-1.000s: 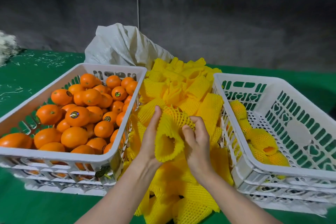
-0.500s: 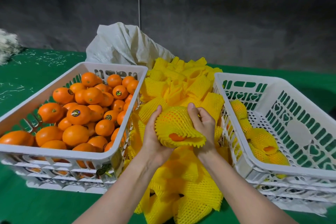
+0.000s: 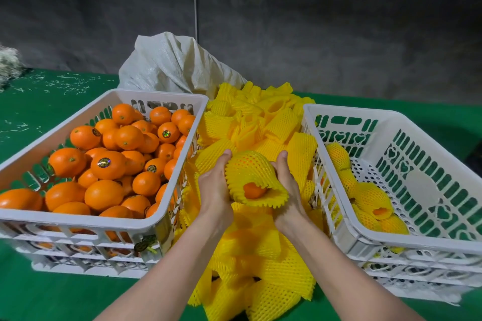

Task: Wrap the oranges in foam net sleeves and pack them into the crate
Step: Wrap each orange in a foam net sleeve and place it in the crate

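Between my two hands sits an orange (image 3: 252, 190) covered by a yellow foam net sleeve (image 3: 251, 173), the fruit showing at the sleeve's open near end. My left hand (image 3: 215, 189) grips the sleeved orange from the left and my right hand (image 3: 287, 182) from the right. They are above the pile of loose yellow sleeves (image 3: 260, 263) between the crates. A white crate (image 3: 78, 220) on the left is full of bare oranges (image 3: 107, 164). The white crate (image 3: 339, 232) on the right holds several sleeved oranges (image 3: 370, 198) along its left side.
A white woven sack (image 3: 169, 65) lies behind the sleeve pile. Both crates stand on other stacked crates, on a green table cover (image 3: 39, 294). White shreds litter the far left of the table. A dark wall is behind.
The sleeve was being stretched open with its mouth toward me; it has since been pulled down over the orange, and both hands now cup the covered fruit from the sides.
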A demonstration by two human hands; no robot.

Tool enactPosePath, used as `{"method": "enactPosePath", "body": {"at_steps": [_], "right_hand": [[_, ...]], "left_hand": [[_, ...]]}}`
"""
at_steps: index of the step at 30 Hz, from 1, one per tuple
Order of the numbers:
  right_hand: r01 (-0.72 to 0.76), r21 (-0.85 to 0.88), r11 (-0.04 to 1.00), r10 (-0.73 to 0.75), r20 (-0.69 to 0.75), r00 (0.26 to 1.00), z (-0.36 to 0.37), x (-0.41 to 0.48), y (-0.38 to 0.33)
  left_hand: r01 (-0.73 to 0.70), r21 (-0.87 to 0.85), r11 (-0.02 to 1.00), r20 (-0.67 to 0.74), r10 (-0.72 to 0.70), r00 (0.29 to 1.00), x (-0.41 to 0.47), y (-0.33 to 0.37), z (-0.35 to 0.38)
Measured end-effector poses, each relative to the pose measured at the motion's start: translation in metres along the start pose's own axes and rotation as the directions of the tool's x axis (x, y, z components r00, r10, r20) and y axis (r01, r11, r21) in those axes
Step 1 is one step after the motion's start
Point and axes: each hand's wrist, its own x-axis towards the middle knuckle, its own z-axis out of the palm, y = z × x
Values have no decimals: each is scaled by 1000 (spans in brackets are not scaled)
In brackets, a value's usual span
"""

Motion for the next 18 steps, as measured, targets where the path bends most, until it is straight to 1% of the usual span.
{"method": "enactPosePath", "body": {"at_steps": [2, 3, 4, 5, 7, 8, 9, 11, 12, 13, 15, 18], "right_hand": [[-97, -23, 995, 99, 94, 991, 2, -3, -2], [-144, -44, 989, 149, 124, 981, 4, -6, -4], [-179, -71, 981, 188, 142, 972, 5, -7, -3], [-182, -109, 977, 196, 136, 971, 5, -8, -2], [-137, -183, 974, 154, 83, 985, 7, -9, 1], [-140, -191, 971, 153, 56, 987, 7, -10, 2], [-174, -154, 973, 183, 40, 982, 7, -10, 3], [-270, 51, 961, 267, 62, 962, 5, -6, 5], [-293, 153, 944, 286, 68, 956, 6, -6, 4], [-311, 219, 925, 303, 69, 951, 5, -6, 3], [-338, 273, 901, 334, 63, 941, 3, -6, 3], [-328, 330, 885, 320, 81, 944, 1, -7, 3]], "left_hand": [[-10, 67, 998, -70, 15, 997, 1, -1, -1], [-36, 104, 994, -106, 47, 993, 1, -2, -2], [-101, 144, 984, -126, 119, 985, 3, -4, -3], [-195, 203, 959, -124, 223, 967, 4, -6, -5], [-366, 327, 871, -61, 406, 912, 3, -10, -9], [-424, 361, 830, -35, 467, 884, 2, -11, -11], [-462, 372, 805, -25, 506, 862, 2, -12, -12], [-480, 316, 818, -29, 514, 857, 3, -15, -12], [-471, 273, 839, -15, 493, 870, 4, -17, -11], [-457, 242, 856, 9, 469, 883, 4, -18, -11], [-446, 222, 867, 48, 448, 893, 4, -19, -12], [-443, 215, 871, 76, 437, 896, 4, -17, -12]]}}
